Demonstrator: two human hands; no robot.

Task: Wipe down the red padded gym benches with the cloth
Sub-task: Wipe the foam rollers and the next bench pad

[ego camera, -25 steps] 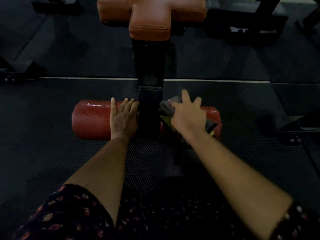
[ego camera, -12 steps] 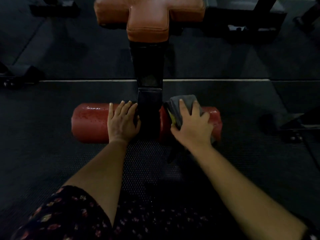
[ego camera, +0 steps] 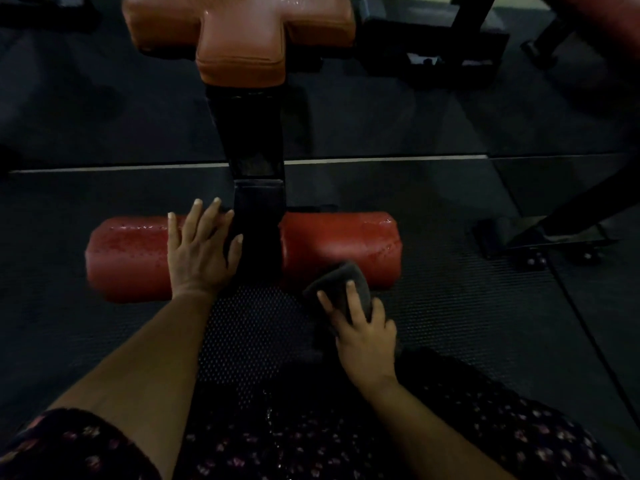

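A red padded roller lies crosswise on the black bench frame (ego camera: 258,216). Its left half (ego camera: 128,258) is dotted with droplets; its right half (ego camera: 339,240) looks smoother. My left hand (ego camera: 201,251) rests flat on the left half, fingers straight, next to the frame. My right hand (ego camera: 363,330) presses a dark grey cloth (ego camera: 343,285) against the lower front edge of the right half. An orange-red cross-shaped pad (ego camera: 242,32) sits further up the frame.
Dark textured rubber flooring (ego camera: 450,341) surrounds the bench, with a pale seam line (ego camera: 104,168) across it. A black machine foot with small wheels (ego camera: 533,244) stands at the right. More black frames (ego camera: 450,46) and another red pad (ego camera: 595,15) lie behind.
My right hand has drawn the cloth down from the roller's top, near the frame, to its lower front edge. My left hand has stayed on the left half.
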